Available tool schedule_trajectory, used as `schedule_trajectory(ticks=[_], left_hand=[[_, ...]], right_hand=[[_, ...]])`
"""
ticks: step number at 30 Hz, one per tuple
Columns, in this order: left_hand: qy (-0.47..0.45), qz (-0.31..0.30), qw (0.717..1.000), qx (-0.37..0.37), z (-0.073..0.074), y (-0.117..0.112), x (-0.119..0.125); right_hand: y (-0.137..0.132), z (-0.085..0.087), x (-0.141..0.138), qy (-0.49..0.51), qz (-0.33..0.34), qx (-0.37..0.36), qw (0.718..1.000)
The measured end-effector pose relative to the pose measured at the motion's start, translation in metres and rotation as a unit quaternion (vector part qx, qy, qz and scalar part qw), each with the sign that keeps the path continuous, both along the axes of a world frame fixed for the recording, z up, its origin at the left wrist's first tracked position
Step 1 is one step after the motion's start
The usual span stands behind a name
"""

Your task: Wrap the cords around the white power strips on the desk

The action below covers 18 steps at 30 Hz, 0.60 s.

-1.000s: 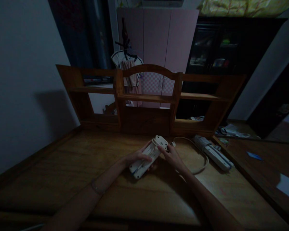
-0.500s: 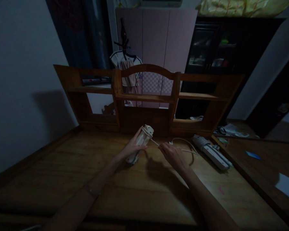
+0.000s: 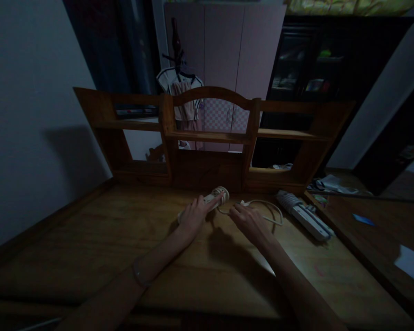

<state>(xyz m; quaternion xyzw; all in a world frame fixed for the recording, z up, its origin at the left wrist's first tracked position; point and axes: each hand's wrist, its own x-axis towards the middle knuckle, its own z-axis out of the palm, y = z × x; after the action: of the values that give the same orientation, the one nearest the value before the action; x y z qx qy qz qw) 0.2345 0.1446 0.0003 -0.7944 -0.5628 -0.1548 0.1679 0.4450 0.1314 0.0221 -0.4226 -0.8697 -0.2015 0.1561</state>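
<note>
A white power strip (image 3: 212, 199) lies slanted in my left hand (image 3: 193, 216), whose fingers are closed over it from above. Several turns of its white cord are wound round the far end. From there the cord (image 3: 223, 212) runs a short way to my right hand (image 3: 244, 218), pinched between the fingers. Beyond that hand the rest of the cord loops out to the right over the desk, with a pale plug (image 3: 243, 203) just above the knuckles. My left palm hides the strip's near part.
A second power strip (image 3: 310, 221), its grey cord wrapped round it, lies on the wooden desk (image 3: 124, 257) at the right. A wooden shelf unit (image 3: 207, 137) stands along the back. Farther right are a blue card (image 3: 363, 219) and white paper (image 3: 412, 264).
My left hand has turned the power strip over and lowered it, and now covers it from above. My right hand stays nearly in place, and the cord between the hands hangs slacker.
</note>
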Motion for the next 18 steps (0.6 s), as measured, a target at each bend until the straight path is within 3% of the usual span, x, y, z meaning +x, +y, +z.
schedule_trajectory(ticks=[4, 13, 18], left_hand=[[0.044, -0.01, 0.999, 0.002, 0.0, -0.002, 0.001], [0.054, -0.135, 0.989, -0.021, 0.013, -0.002, -0.001], [0.091, -0.191, 0.977, -0.035, 0.004, 0.003, -0.005]], right_hand=[[-0.003, 0.008, 0.013, 0.024, 0.02, 0.011, 0.999], [0.005, 0.016, 0.044, 0.094, -0.001, 0.081, 0.992], [0.005, 0.019, 0.045, 0.118, 0.005, 0.071, 0.99]])
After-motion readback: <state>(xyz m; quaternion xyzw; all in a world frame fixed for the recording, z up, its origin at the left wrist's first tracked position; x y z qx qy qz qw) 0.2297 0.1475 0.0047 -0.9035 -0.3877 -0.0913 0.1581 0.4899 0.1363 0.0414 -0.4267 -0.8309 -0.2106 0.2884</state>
